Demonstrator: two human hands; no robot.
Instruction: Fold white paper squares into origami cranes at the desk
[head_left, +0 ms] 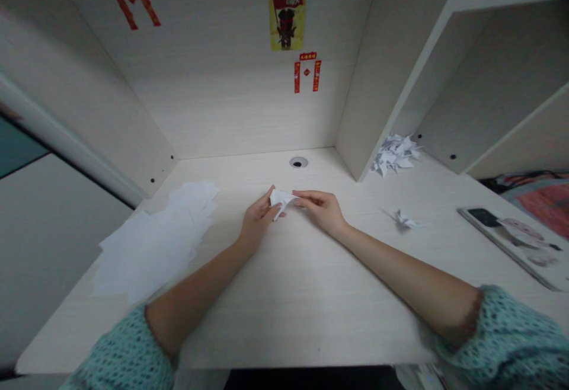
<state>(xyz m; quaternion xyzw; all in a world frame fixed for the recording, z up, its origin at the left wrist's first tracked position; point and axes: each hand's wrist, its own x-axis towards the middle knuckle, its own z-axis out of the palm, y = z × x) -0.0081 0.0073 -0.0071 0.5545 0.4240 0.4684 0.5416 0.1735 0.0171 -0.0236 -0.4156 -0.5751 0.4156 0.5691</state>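
White folded paper (281, 197) over counter (284, 307), far edge running left to right, one point dipping toward us. Our left hand (258, 216) closed round left side, covering more; our right hand (326, 208) pinching right tip. Loose sheets (151, 245) well left, folded figure (404, 220) off right.

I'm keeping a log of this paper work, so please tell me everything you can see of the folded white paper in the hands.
The folded white paper is small and thin-looking, with a broad, roughly triangular face that narrows toward the right and a slim point slanting down. It is held tilted over the pale desk: the left hand grips its left side, and the right hand's fingers meet its right end. Finer creases are too small to tell.
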